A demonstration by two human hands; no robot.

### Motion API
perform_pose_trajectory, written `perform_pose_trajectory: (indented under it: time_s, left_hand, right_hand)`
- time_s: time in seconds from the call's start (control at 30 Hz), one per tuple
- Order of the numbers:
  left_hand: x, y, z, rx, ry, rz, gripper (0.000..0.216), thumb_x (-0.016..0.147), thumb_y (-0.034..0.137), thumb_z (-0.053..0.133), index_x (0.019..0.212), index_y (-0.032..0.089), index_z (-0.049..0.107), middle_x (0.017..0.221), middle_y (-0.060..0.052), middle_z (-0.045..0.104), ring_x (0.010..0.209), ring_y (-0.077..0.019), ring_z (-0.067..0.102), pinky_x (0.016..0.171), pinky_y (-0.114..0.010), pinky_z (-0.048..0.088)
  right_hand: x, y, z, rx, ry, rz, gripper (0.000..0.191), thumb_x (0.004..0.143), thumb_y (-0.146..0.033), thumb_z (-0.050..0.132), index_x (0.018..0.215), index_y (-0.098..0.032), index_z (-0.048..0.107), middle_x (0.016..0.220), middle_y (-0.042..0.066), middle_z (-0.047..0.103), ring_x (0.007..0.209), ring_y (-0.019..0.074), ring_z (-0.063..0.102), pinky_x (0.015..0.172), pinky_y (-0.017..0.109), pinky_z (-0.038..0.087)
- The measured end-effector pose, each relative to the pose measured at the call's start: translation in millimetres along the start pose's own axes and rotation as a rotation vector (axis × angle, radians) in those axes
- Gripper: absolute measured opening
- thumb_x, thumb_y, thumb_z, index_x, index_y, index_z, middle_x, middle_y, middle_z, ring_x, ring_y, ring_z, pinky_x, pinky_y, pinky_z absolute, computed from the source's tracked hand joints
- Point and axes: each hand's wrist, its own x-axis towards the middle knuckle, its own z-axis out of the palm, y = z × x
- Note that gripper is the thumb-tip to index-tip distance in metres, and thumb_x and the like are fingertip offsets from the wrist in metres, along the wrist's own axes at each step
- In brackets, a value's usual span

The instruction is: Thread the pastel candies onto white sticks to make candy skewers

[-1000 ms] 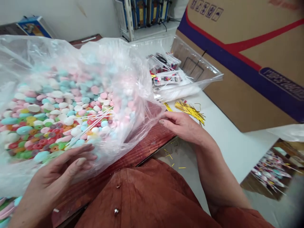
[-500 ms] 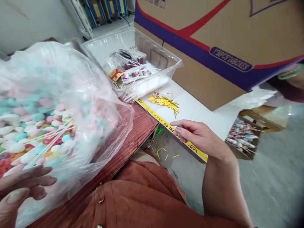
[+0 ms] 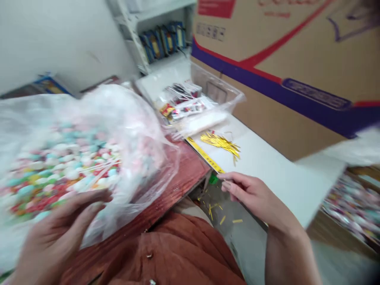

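Observation:
At the lower left my left hand (image 3: 63, 227) hovers over the near edge of a clear plastic bag (image 3: 142, 118). Its fingers are stretched out and the thumb is apart from them, with nothing seen between. The bag lies open, full of multicoloured sweets (image 3: 71, 174) with several white sticks (image 3: 102, 168) on top. My right hand (image 3: 252, 198) is at the near edge of the white table, thumb and forefinger almost together. Whatever sits between those fingertips is too small to make out. Beyond it lies a bunch of gold twist ties (image 3: 221, 144).
A clear plastic tub (image 3: 225, 89) with scissors and packets stands behind the ties. A large cardboard box (image 3: 267, 95) rises at the back right. Wrapped sweets fill an open carton (image 3: 353, 206) low at the right. The red-brown table (image 3: 190, 162) carries the bag; loose ties litter the floor.
The camera view has shifted, so most things sit lower and further right. My left hand has moved further into view over the bag. My right hand keeps near the white table's edge.

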Motion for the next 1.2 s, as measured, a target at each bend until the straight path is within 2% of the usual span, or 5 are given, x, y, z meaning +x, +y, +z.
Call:
perform_pose_trajectory:
  time_s: [0.17, 0.4, 0.6, 0.97, 1.2]
  left_hand:
    - [0.8, 15.7, 11.9, 0.078, 0.029, 0.264, 0.023, 0.091, 0.029, 0.061, 0.108, 0.023, 0.074, 0.104, -0.008, 0.076, 0.097, -0.0236, 0.071, 0.087, -0.036, 0.058]
    - [-31.0, 3.5, 13.0, -0.002, -0.189, 0.164, 0.020, 0.094, 0.020, 0.058, 0.109, 0.024, 0.071, 0.095, -0.005, 0.073, 0.089, -0.0206, 0.069, 0.080, -0.031, 0.055]
    - [-35.3, -10.3, 0.2, -0.174, -0.173, 0.216, 0.022, 0.095, 0.023, 0.058, 0.115, 0.021, 0.067, 0.096, -0.007, 0.073, 0.087, -0.0191, 0.069, 0.074, -0.025, 0.053]
    - [5.5, -19.7, 0.2, -0.628, 0.049, -0.284, 0.021, 0.091, 0.034, 0.064, 0.103, 0.022, 0.075, 0.094, -0.006, 0.077, 0.086, -0.0204, 0.071, 0.078, -0.032, 0.056]
    - [46.5, -13.4, 14.7, -1.324, 0.335, -0.519, 0.040, 0.082, 0.048, 0.076, 0.101, 0.014, 0.071, 0.094, -0.007, 0.074, 0.073, -0.0127, 0.067, 0.069, -0.025, 0.056]
  right_hand:
    - [44.5, -47.4, 31.7, -0.156, -0.125, -0.206, 0.036, 0.095, -0.047, 0.055, 0.118, -0.026, 0.073, 0.102, 0.005, 0.077, 0.088, 0.0215, 0.071, 0.077, 0.032, 0.055]
    - [114.3, -136.7, 138.3, -0.245, -0.283, -0.649, 0.025, 0.101, -0.029, 0.048, 0.111, -0.025, 0.071, 0.107, 0.003, 0.076, 0.097, 0.0185, 0.070, 0.084, 0.028, 0.053]
    - [174.5, -178.1, 212.8, -0.828, -0.172, -0.743, 0.023, 0.099, -0.017, 0.047, 0.093, -0.017, 0.069, 0.099, 0.012, 0.071, 0.097, 0.0243, 0.064, 0.083, 0.032, 0.046]
    - [194.6, -156.5, 212.7, -0.830, -0.128, -0.746, 0.028, 0.101, -0.016, 0.041, 0.094, -0.019, 0.068, 0.094, 0.007, 0.073, 0.089, 0.0205, 0.067, 0.078, 0.029, 0.047]
    - [171.2, -135.0, 204.6, -0.482, 0.087, -1.172, 0.017, 0.102, -0.019, 0.047, 0.105, -0.019, 0.063, 0.088, 0.004, 0.073, 0.084, 0.0195, 0.067, 0.081, 0.031, 0.048]
